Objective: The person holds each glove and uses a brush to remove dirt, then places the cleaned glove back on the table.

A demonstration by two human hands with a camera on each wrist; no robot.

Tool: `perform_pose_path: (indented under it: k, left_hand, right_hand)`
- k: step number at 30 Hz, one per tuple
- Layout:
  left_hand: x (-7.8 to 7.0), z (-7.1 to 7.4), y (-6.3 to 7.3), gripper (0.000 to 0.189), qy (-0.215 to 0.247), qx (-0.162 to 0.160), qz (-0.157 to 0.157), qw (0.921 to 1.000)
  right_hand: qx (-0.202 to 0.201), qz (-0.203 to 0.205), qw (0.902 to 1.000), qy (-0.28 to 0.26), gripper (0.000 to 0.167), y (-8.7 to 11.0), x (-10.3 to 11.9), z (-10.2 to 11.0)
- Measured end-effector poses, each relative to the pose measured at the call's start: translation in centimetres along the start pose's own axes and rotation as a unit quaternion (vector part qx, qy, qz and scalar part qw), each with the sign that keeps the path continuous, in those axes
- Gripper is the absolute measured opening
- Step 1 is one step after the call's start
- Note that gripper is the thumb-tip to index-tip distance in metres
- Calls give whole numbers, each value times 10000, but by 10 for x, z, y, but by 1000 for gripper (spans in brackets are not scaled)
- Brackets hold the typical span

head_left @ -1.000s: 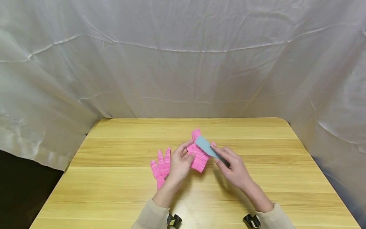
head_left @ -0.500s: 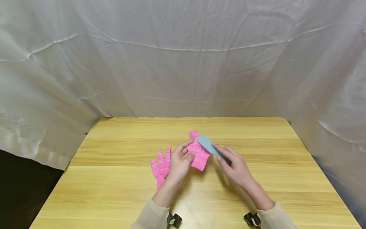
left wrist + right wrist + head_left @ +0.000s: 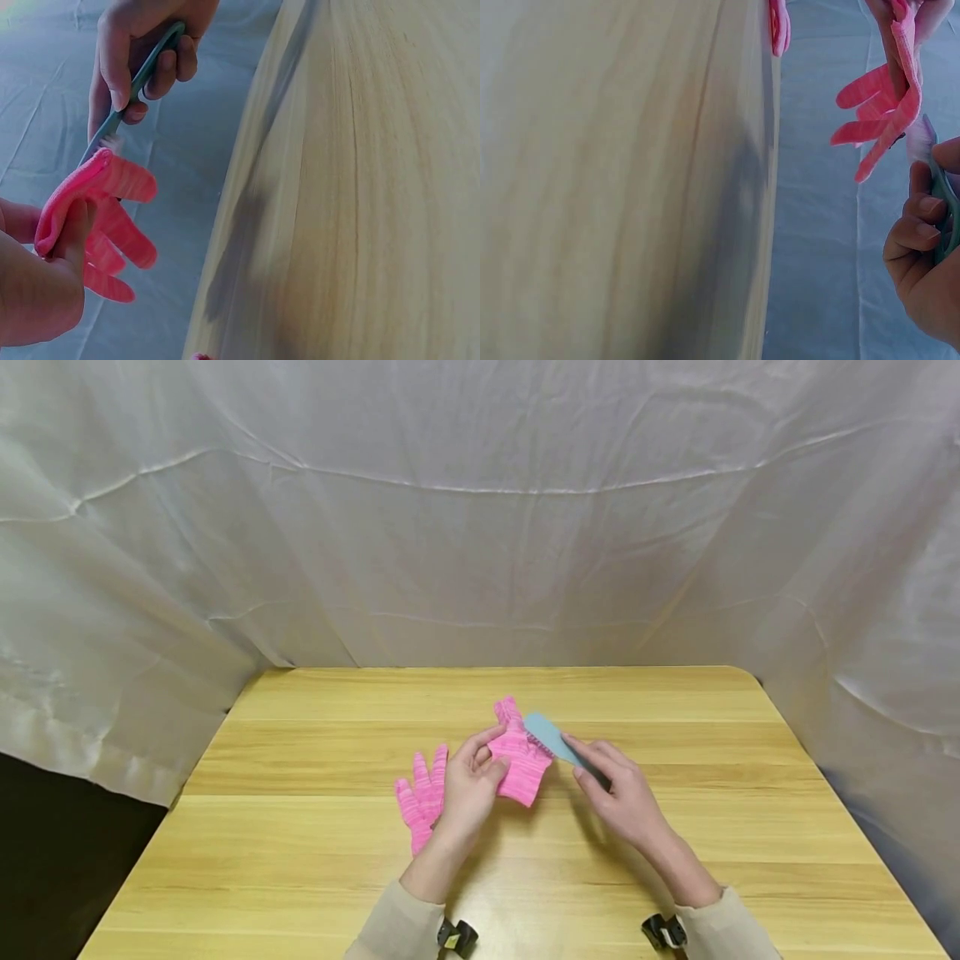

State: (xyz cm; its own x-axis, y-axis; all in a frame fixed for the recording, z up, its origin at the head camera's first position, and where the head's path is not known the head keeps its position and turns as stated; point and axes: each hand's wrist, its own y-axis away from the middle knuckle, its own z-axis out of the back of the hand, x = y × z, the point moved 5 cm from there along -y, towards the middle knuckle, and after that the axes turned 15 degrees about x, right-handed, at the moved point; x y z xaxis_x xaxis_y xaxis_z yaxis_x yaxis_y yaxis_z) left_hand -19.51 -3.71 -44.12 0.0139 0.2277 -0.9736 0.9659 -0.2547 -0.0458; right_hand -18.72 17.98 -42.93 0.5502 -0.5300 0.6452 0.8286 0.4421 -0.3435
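Observation:
In the head view, my left hand (image 3: 472,789) grips a pink knitted glove (image 3: 525,768) by its side, thumb on top, above the table. My right hand (image 3: 618,793) holds a blue-green brush (image 3: 549,735) by the handle, index finger laid along its back. The pale bristles (image 3: 919,142) face the glove and are right at its right edge. Seen from the left wrist, the glove (image 3: 82,187) hangs with its fingers drooping, and the brush head is partly hidden behind it. A second pink glove (image 3: 423,789) lies on the table, partly covered by my left forearm.
The wooden table (image 3: 300,860) spreads around both hands. Grey-white cloth (image 3: 480,568) hangs behind it and along the sides. Black wrist devices (image 3: 457,937) sit by both beige sleeves (image 3: 397,922).
The brush has slid a little to the right, from over the middle of the glove to its right edge. My left hand has stayed nearly still with the glove.

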Motion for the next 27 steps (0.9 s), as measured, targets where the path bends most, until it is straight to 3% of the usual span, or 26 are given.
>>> perform_pose_path:
  k: [6, 12, 22, 27]
  left_hand:
    - [0, 1, 0, 48, 44, 10, 41, 10000]
    - [1, 1, 1, 49, 19, 30, 29, 10000]
    - [0, 1, 0, 50, -75, 45, 7, 10000]
    - [0, 0, 1, 50, -82, 42, 35, 10000]
  right_hand:
    - [-244, -157, 9995, 101, 51, 1, -4, 5]
    - [-250, -44, 9997, 14, 51, 0, 1, 6]
    - [-29, 876, 9956, -333, 50, -2, 20, -1]
    - [72, 975, 9946, -342, 50, -1, 21, -7]
